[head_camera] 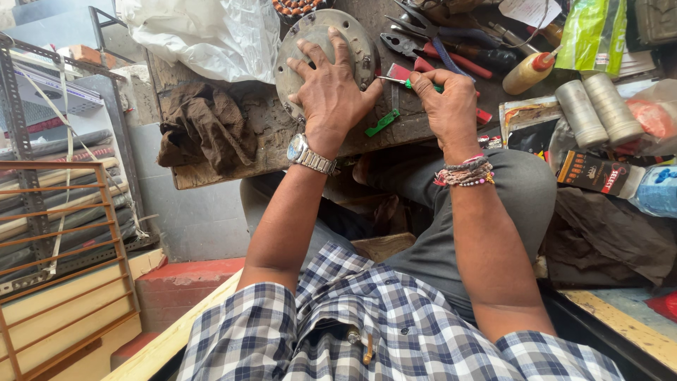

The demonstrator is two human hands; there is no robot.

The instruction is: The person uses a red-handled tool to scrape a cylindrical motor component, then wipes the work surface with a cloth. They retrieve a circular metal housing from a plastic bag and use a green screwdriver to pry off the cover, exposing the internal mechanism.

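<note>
My left hand (pixel 331 88) lies flat, fingers spread, on a round grey metal plate (pixel 360 42) with bolts around its rim, pressing it on the worn wooden bench (pixel 261 134). My right hand (pixel 444 102) is closed around a green-handled screwdriver (pixel 407 82), whose metal shaft points left to the plate's right edge. A small green plastic piece (pixel 382 123) lies on the bench between the hands. A metal watch sits on my left wrist and bead bracelets on the right.
A brown rag (pixel 201 127) lies left of the plate, a white plastic bag (pixel 204 28) behind it. Pliers (pixel 437 39) with red and blue handles, a yellow squeeze bottle (pixel 529 70), two grey rolls (pixel 596 106) and packets crowd the right. A metal rack (pixel 63 212) stands left.
</note>
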